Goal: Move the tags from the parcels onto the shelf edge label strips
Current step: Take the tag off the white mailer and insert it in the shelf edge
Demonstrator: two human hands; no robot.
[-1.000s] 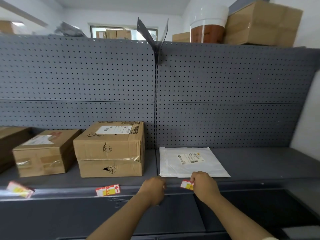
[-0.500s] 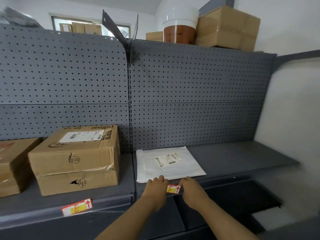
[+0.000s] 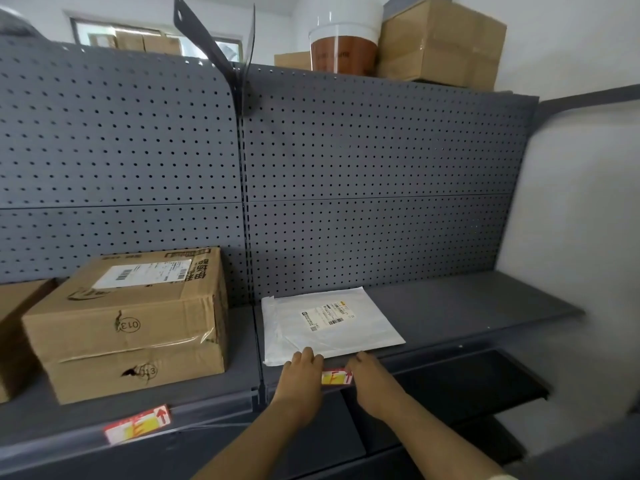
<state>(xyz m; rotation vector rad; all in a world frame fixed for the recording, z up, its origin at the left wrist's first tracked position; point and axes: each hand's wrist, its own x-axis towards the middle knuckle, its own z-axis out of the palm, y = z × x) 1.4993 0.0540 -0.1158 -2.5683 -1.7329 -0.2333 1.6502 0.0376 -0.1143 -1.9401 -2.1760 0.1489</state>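
A small red and yellow tag [image 3: 336, 377] sits against the shelf edge label strip [image 3: 433, 355], just below a flat white mailer parcel [image 3: 329, 323]. My left hand [image 3: 300, 379] presses on the tag's left end and my right hand [image 3: 372, 379] on its right end; both hands' fingertips curl over the shelf edge. Another red and yellow tag [image 3: 138, 423] with an arrow is in the strip further left, below a brown cardboard parcel [image 3: 131, 323] marked 013.
A second cardboard box [image 3: 14, 334] is cut off at the left edge. Grey pegboard [image 3: 346, 188] backs the shelf. Boxes [image 3: 440, 46] and a white and brown tub [image 3: 343, 43] stand on top. A lower shelf [image 3: 467, 382] juts out at the right.
The view has swung to the right and closer. My hands came together at the shelf edge; both now hold the tag against the strip, where only the right hand held it before.
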